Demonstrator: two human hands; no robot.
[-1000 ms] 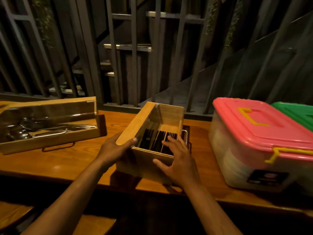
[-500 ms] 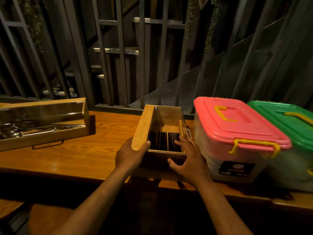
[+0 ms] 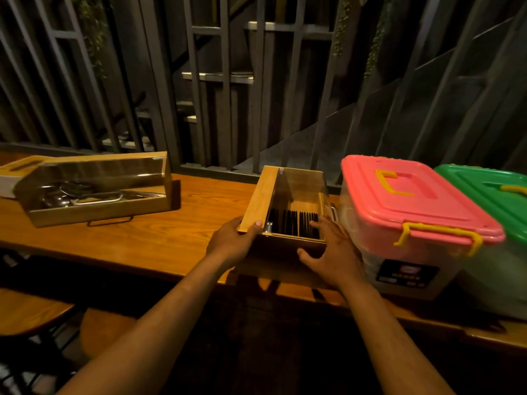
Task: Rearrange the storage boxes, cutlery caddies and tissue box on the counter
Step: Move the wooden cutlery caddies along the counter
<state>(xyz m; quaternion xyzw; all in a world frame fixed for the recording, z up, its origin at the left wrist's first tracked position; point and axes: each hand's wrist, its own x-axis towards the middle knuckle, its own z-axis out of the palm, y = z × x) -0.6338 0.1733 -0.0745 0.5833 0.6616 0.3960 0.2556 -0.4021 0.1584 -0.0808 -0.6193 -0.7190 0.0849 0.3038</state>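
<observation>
A small wooden cutlery caddy (image 3: 261,199) with a clear lid and dark chopsticks inside stands endwise on the wooden counter (image 3: 159,243), right beside the pink-lidded storage box (image 3: 410,195). My left hand (image 3: 231,243) grips its near left corner. My right hand (image 3: 333,252) holds its near right end, fingers over the rim. A green-lidded storage box (image 3: 493,192) stands to the right of the pink one. A longer wooden caddy (image 3: 94,189) with metal cutlery lies at the left. Behind it a white and wooden tissue box (image 3: 14,172) shows at the left edge.
A dark metal railing (image 3: 222,95) runs along the counter's far edge, with stairs behind it. Wooden stools (image 3: 31,312) stand below the counter's near edge at the lower left. Bare counter lies between the two caddies.
Both hands have slid the small caddy to the right and turned it square, so it now sits against the pink-lidded box. The view has shifted right, showing more of the green box.
</observation>
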